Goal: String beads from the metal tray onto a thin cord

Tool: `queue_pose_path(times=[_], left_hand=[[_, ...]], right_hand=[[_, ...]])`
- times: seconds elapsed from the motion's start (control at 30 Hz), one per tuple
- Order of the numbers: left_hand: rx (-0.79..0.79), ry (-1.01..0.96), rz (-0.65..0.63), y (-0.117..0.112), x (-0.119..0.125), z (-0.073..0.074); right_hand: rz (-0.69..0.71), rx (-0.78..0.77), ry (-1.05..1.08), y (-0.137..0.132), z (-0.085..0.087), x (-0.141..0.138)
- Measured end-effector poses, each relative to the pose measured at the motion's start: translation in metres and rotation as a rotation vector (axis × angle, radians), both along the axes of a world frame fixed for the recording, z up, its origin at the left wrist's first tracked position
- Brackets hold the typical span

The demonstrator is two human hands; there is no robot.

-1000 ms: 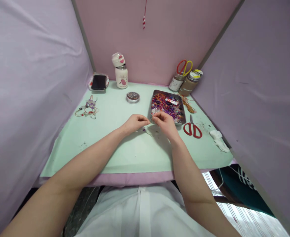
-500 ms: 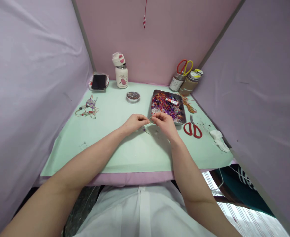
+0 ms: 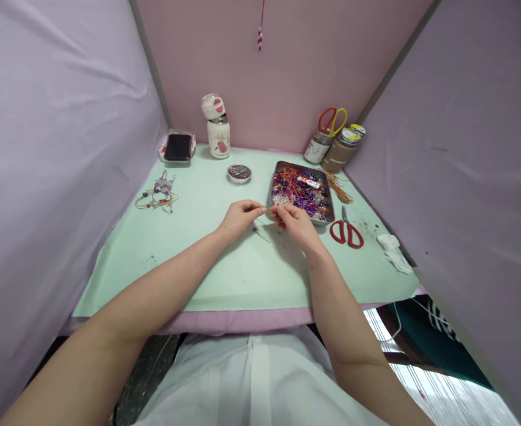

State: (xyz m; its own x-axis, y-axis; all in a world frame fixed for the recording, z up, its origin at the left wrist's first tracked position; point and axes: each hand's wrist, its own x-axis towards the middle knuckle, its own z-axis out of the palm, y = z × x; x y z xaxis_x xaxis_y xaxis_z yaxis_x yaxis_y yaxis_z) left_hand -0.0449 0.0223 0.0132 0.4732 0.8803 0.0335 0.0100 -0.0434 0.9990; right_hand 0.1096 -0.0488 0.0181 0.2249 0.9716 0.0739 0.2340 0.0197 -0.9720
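Observation:
My left hand [image 3: 239, 218] and my right hand [image 3: 295, 223] meet over the green mat [image 3: 207, 260], fingertips pinched close together. Between them runs a thin cord [image 3: 260, 229] with a small purple bead hanging just below the left fingers. Both hands are closed in a pinch on this cord. Right behind the right hand stands a metal tray [image 3: 276, 178] full of purple, red and clear beads, with a small red-and-white tube lying in it.
Red scissors [image 3: 346, 232] lie right of the tray, crumpled white tissue [image 3: 392, 252] further right. Two jars [image 3: 335, 149] with scissors stand at the back right. A round tin [image 3: 239, 174], a white bottle [image 3: 218, 135], a phone [image 3: 177, 147] and beaded cords [image 3: 158, 196] sit left and back.
Both hands have lifted slightly and moved a little away from me, toward the tray. The bead on the cord now hangs clear below the left fingers.

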Motion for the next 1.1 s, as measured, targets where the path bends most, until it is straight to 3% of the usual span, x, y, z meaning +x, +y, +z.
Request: queue_pose_path(times=[0.13,0.33,0.63,0.77,0.97,1.1], left_hand=[[-0.038,-0.056,0.046,0.001,0.001,-0.005],[-0.162,-0.176,0.011,0.003,0.002,-0.008],[-0.422,-0.285,-0.022,-0.002,0.002,0.000],[-0.489,-0.359,-0.057,-0.004,0.003,0.003],[-0.410,-0.330,-0.084,-0.004,0.004,-0.001],[-0.350,-0.307,-0.131,-0.006,0.005,-0.004]], right_hand=[[-0.003,-0.031,-0.013,-0.001,0.001,-0.004],[0.063,-0.086,-0.109,-0.004,0.000,-0.015],[0.120,-0.169,-0.185,-0.005,-0.002,-0.019],[0.089,-0.098,-0.305,-0.004,-0.004,-0.016],[-0.118,0.181,-0.321,-0.002,-0.001,-0.015],[-0.127,0.294,-0.377,0.000,-0.001,-0.016]])
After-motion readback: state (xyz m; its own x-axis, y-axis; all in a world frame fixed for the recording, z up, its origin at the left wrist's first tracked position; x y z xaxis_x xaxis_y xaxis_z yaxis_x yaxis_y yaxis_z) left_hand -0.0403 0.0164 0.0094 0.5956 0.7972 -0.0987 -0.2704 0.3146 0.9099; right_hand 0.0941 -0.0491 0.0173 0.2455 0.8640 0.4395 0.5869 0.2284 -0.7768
